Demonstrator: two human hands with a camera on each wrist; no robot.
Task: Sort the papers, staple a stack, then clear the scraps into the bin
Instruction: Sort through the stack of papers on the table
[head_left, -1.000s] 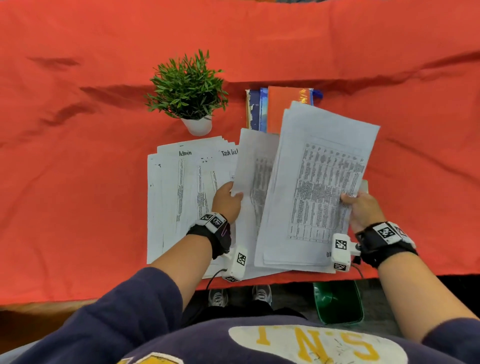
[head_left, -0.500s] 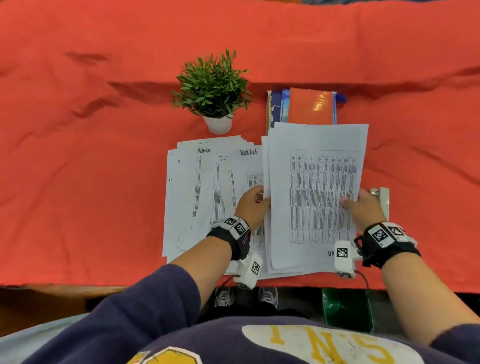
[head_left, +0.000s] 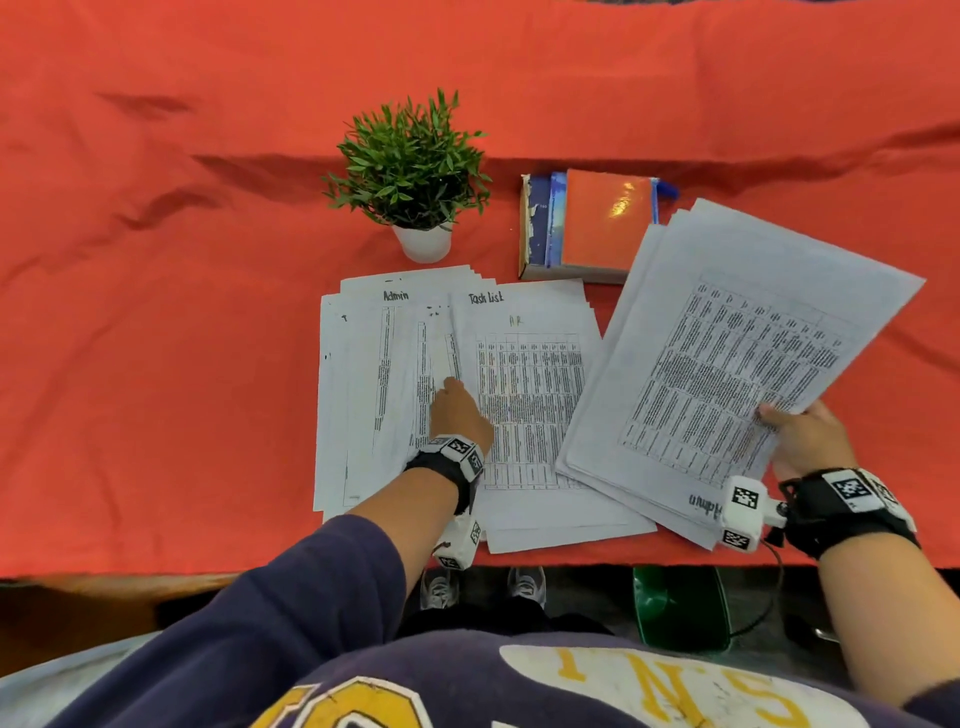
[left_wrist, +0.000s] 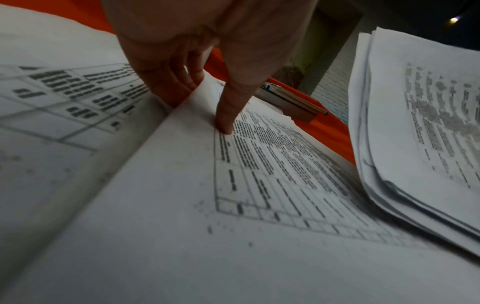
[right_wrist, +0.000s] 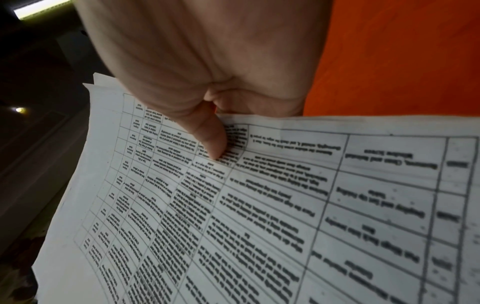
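Where the orange cloth (head_left: 156, 364) covers the worktop it lies in shallow wrinkles, and its near edge drops off to a dark floor with a green bin (head_left: 680, 608) standing just under the edge. Toward the back of the cloth stand a small green plant in a white pot (head_left: 415, 171) and, beside it to the right, a short pile of books (head_left: 587, 223) with a glossy orange cover on top.

Two fanned piles of white sheets lie flat in the middle: the "Admin" pile (head_left: 363, 374) on the left and the "Task list" pile (head_left: 530, 395) overlapping its right edge, both printed with dense black tables and both with their long axis running away from the person, headings at the far end.

The left hand (head_left: 460, 410) rests at the seam between them; the wrist view shows its thumb (left_wrist: 231, 107) pressed straight down on the top Task list sheet while the curled fingers (left_wrist: 168, 82) tuck under that sheet's left edge.

The right hand (head_left: 808, 441) pinches a held stack (head_left: 727, 374) by its right edge, thumb (right_wrist: 210, 135) on top. That stack is lifted, overlapping the Task list pile's right side, its long axis tilted to the far right; a handwritten heading sits upside down at its near corner.
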